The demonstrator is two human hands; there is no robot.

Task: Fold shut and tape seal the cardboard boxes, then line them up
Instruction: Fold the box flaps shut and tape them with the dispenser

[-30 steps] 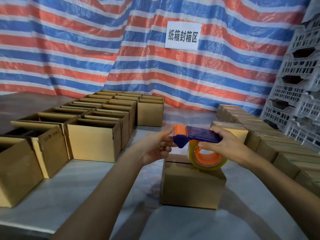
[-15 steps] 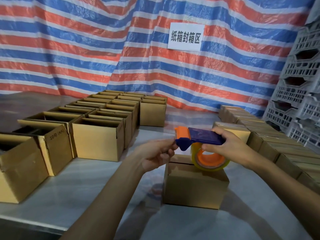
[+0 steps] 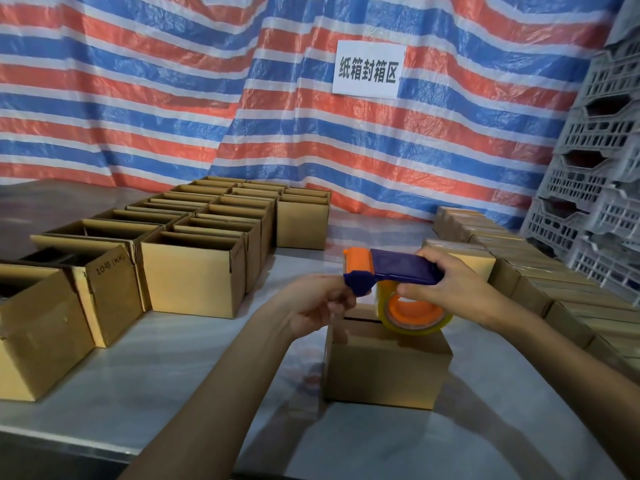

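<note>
One shut brown cardboard box (image 3: 384,368) lies directly beneath the blue-and-orange tape dispenser (image 3: 398,268) gripped by the right hand (image 3: 453,289), the left hand (image 3: 318,303) pinching its clear tape (image 3: 339,328).

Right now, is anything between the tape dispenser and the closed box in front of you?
Nothing visible. The right hand holds the tape dispenser directly over the closed box; only the left hand, curled at the dispenser's nose, sits near the box's left edge.

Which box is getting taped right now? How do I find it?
Start at the grey table in front of the striped tarp. Between the open boxes on the left and the closed row on the right, one closed box stands alone. The right hand holds a blue-and-orange tape dispenser over it.
</note>
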